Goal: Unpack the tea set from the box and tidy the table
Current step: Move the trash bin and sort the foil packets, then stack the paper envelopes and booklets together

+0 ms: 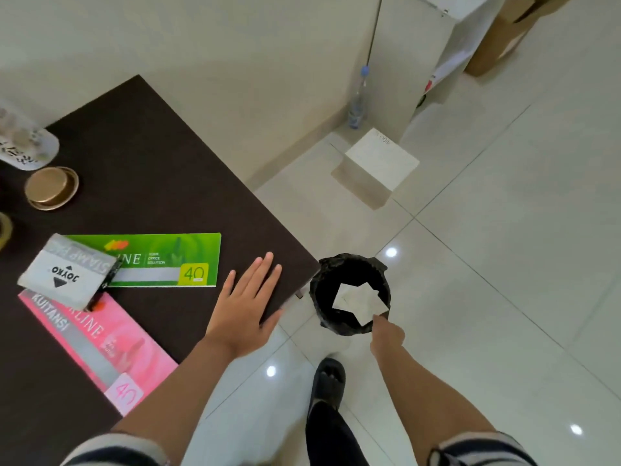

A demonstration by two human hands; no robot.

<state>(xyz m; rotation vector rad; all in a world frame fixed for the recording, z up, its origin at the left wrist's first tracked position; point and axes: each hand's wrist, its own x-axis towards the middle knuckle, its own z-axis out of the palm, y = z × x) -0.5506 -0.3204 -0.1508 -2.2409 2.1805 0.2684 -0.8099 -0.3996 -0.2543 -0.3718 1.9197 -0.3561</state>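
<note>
Right hand [386, 334] reaches down over the bin [349, 294], fingertips pinched on a corner of a crumpled white paper [358, 302] lying inside the black-lined mouth. Left hand [247, 304] lies flat, fingers straight, on the dark table [161, 183] near its corner, holding nothing. At its 9 o'clock lie a green booklet [161, 260], a grey stamp-pad box [65, 275] and a pink booklet [111, 344]. Bin stands just off the table corner; open tiled floor [504, 264] extends toward 2 o'clock. A white box [381, 159] sits at the bin's 12 o'clock.
</note>
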